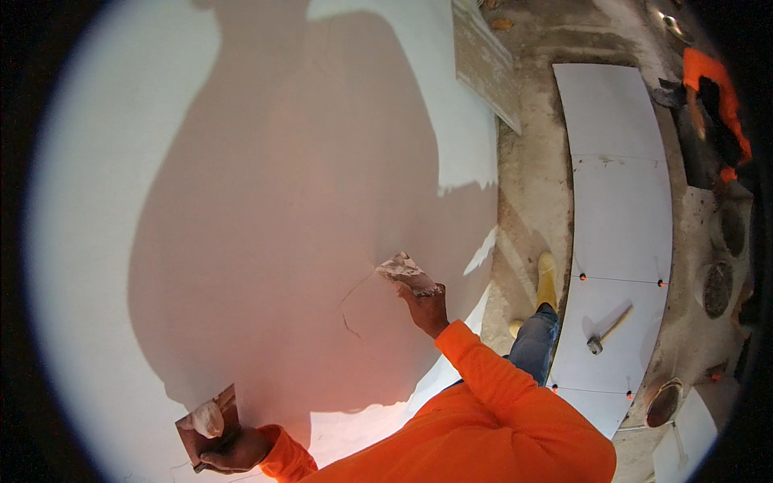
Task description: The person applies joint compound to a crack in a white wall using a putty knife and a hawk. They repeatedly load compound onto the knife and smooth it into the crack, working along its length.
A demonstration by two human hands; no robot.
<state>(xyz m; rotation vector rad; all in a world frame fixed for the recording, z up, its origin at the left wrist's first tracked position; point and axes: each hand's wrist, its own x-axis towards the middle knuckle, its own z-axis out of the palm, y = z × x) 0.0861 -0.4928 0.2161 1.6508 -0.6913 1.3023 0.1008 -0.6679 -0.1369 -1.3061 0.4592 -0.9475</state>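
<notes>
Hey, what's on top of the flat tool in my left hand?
A pale lump sits on the tool. The patch directly beneath the lump is covered, and your left hand hides the part it grips.

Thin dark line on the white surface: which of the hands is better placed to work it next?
Right, probably: the right hand holds a smeared blade, its edge near the upper end of the line. The left hand, farther off, holds a brown plate carrying a white lump.
</notes>
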